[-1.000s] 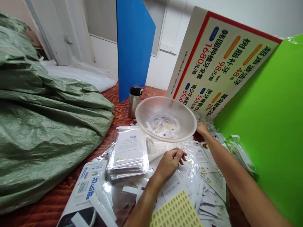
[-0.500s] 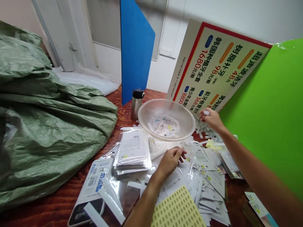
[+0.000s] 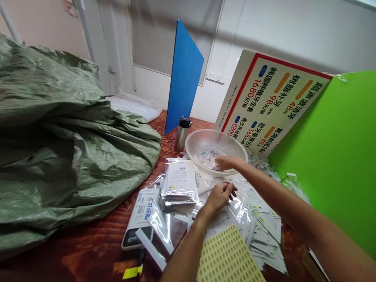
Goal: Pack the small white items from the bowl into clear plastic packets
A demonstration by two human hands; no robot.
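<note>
My right hand (image 3: 225,163) reaches over the near right rim of a translucent plastic basin (image 3: 192,137), its fingertips down inside among small white and printed pieces; what the fingers hold, if anything, is hidden. Below the basin, my left hand (image 3: 221,195) rests above clear plastic sleeves and printed cards (image 3: 266,225), its fingers partly curled and apart, with nothing visible in them. A neat stack of bagged cards (image 3: 180,180) lies left of the basin. The yellow sheet of oval stickers (image 3: 229,256) lies in front, beside my left forearm.
A steel bottle (image 3: 181,135) stands behind the card stack. The blue panel (image 3: 185,74), a printed sign (image 3: 264,98) and a green board (image 3: 331,149) stand behind and right. Green tarp (image 3: 73,156) covers the left. A white boxed device (image 3: 141,219) lies front left.
My right hand has moved left and down from the pile of small white pieces into the basin; the white piece it held is no longer visible. The camera view has shifted. My left hand stays similar.
</note>
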